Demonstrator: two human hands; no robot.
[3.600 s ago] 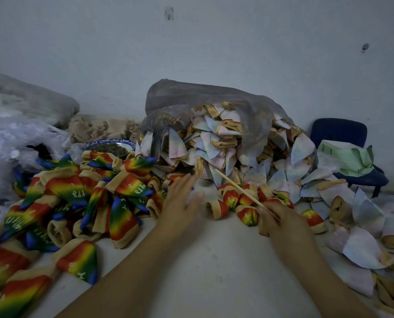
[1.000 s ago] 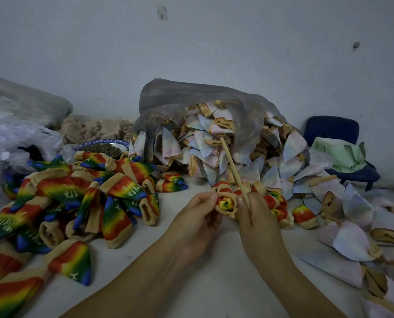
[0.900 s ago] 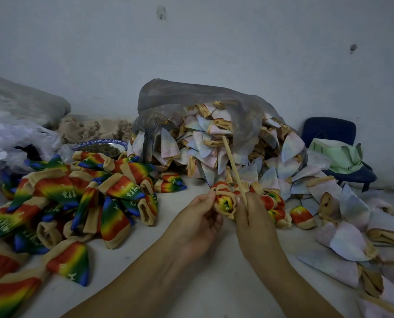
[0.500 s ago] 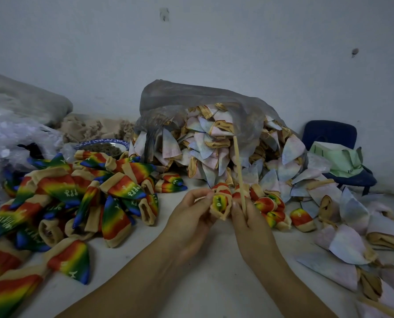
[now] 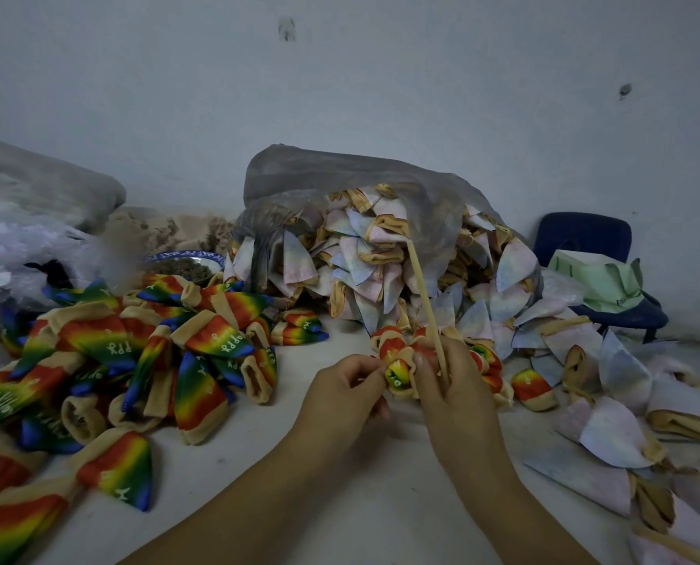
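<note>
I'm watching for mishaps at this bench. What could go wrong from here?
The stick, gripped by the right hand, may poke through the small rainbow piece that the left hand pinches. The piece might slip from that pinch. The stick's tip, pointing toward the pale heap, could snag it.

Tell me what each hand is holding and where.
The left hand pinches the left edge of a small rainbow fabric piece; the right hand holds its right side and also grips a thin wooden stick near its lower end.
</note>
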